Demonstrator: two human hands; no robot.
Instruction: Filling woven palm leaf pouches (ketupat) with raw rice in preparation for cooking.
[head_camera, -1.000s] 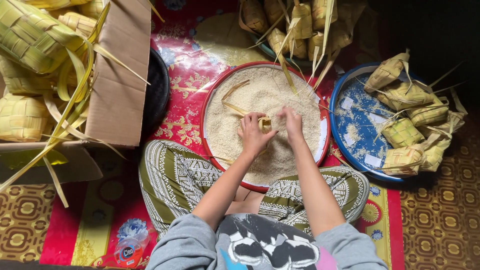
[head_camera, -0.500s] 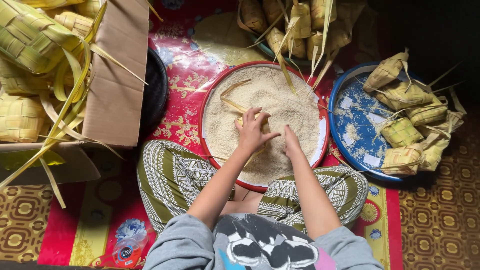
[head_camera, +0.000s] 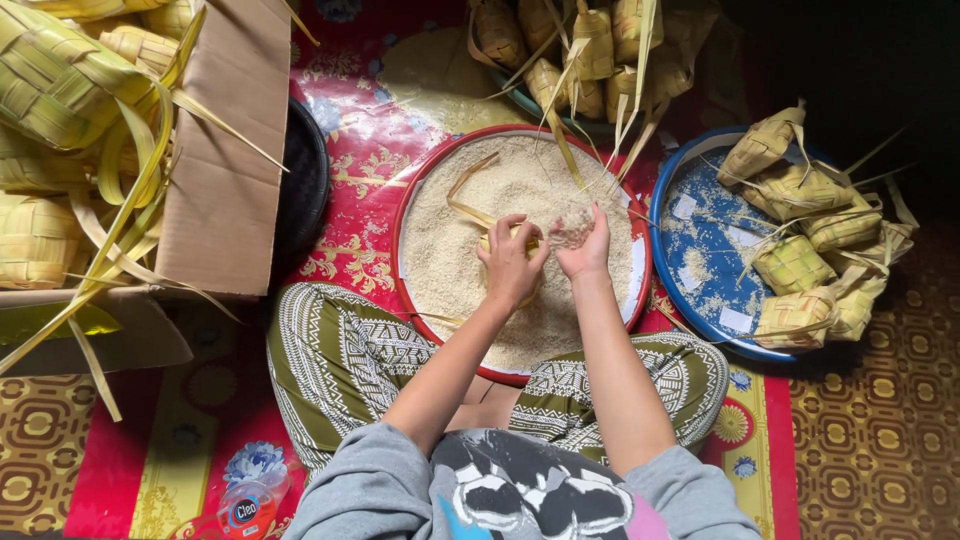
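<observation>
A round red-rimmed tray heaped with raw white rice lies in front of my crossed legs. My left hand grips a small woven palm-leaf pouch over the rice, most of it hidden under my fingers. A long leaf strip from it trails across the rice. My right hand is cupped beside the pouch with a scoop of rice in the palm.
A blue tray at the right holds several filled woven pouches. More pouches lie at the top. A cardboard box of empty woven pouches stands at the left, beside a dark bowl. A bottle cap shows bottom left.
My right hand has lifted off the rice with a scoop in its palm and now sits beside the pouch. My left hand has closed around the pouch.
</observation>
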